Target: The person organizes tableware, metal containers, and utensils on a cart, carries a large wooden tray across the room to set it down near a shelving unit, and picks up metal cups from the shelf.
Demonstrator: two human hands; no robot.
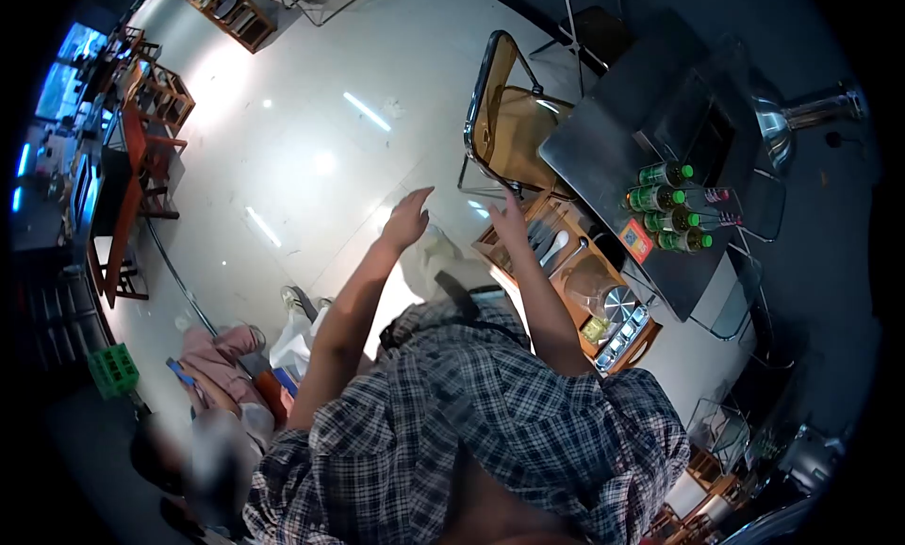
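Both forearms stretch forward over the pale floor. My left hand (pixel 407 221) is empty, fingers extended and bent toward the right. Nothing is between the fingers of my right hand (pixel 509 224), which points forward with its fingers stretched out. It is nearest to a wooden tray-topped unit (pixel 647 345), partly hidden behind my right forearm. In that unit lie a white spoon (pixel 555 247), other utensils, a clear container and a metal holder with round wells (pixel 622 339). Neither hand visibly touches anything.
A dark table (pixel 603 135) at right bears several green-capped bottles (pixel 666 174) and a red-orange card (pixel 635 240). A tan folding chair (pixel 485 111) stands ahead. Seated people, one in pink trousers (pixel 219 355), are at lower left, near a green crate (pixel 113 371).
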